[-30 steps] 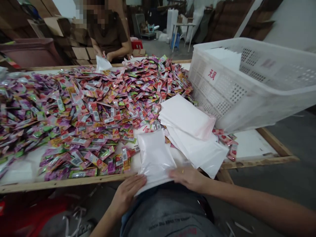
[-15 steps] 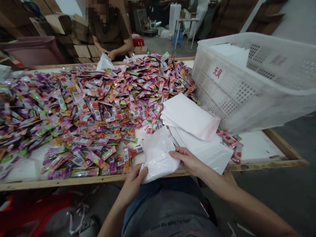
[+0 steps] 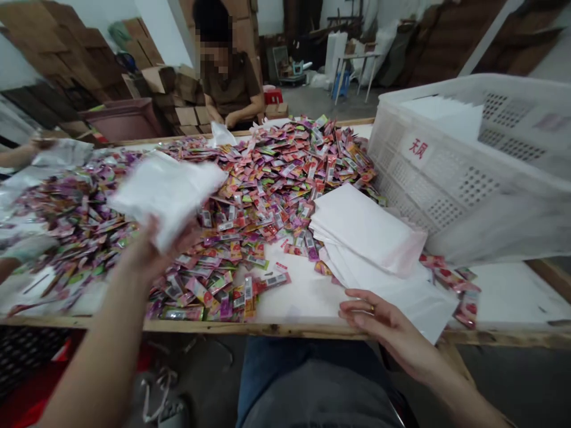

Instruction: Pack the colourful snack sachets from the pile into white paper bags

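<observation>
My left hand (image 3: 147, 252) is out over the left part of the pile, closed on the near edge of a white plastic bag (image 3: 167, 187); both are blurred by motion. Several small, colourful printed sachets (image 3: 267, 172) lie heaped beneath and beyond it. My right hand (image 3: 379, 318), a ring on one finger, hovers at the table's front edge with loosely spread fingers and nothing in them. Just beyond that hand lies a stack of flat white bags (image 3: 361, 223), fanned out, with more white bags (image 3: 401, 297) under it.
A white perforated plastic crate (image 3: 441, 184) holding white sheets or bags stands at the right. A wooden rim (image 3: 303, 330) borders the table. Across it, a person (image 3: 234, 89) handles a white bag. At the left edge are another person's gloved hand (image 3: 33, 246) and silvery-white bags (image 3: 62, 153).
My left hand has carried the white bag from in front of me up and left over the sachets. My right hand has let go of it. The view has shifted left.
</observation>
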{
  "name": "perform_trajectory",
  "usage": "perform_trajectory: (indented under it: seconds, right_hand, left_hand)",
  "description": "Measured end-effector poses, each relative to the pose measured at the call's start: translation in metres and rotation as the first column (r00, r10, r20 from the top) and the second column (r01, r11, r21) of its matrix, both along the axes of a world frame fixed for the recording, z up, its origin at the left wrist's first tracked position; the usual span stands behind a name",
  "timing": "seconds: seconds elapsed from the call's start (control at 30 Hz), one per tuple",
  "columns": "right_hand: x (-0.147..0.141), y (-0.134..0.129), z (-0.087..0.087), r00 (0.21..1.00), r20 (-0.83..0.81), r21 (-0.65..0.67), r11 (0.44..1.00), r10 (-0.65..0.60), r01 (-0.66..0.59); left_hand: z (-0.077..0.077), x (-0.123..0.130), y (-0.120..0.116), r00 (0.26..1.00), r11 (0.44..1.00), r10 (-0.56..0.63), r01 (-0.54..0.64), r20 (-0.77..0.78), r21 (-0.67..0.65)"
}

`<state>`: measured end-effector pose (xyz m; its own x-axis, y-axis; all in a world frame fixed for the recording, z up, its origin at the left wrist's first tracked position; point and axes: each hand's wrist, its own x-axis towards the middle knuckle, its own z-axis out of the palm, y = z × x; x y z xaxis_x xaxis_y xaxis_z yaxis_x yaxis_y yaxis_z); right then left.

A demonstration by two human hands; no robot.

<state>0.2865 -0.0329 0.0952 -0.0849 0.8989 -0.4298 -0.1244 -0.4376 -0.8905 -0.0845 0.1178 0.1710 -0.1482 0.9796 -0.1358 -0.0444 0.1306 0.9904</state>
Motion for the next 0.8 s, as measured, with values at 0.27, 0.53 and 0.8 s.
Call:
perform_trajectory:
  seconds: [0.27, 0.53, 0.8]
  right_hand:
    - [-0.021, 0.005, -0.012, 0.978, 0.025, -0.008, 0.978, 0.208, -0.208]
    - [0.009, 0.042, -0.016, 0.904, 0.288, 0.037, 0.939, 0.317, -0.341]
    - [-0.092, 0.241, -0.021, 0.754, 0.626, 0.321, 0.814, 0.201, -0.484]
  left_hand:
    - [-0.034, 0.045, -0.003, 0.902, 0.913, -0.406, 0.396, -0.145, -0.097]
    - [-0.068, 0.081, -0.011, 0.466, 0.648, -0.704, 0.73, -0.536, -0.216]
    - [-0.082, 0.057, 0.136, 0.323, 0.992, -0.128, 0.055, -0.938, -0.117]
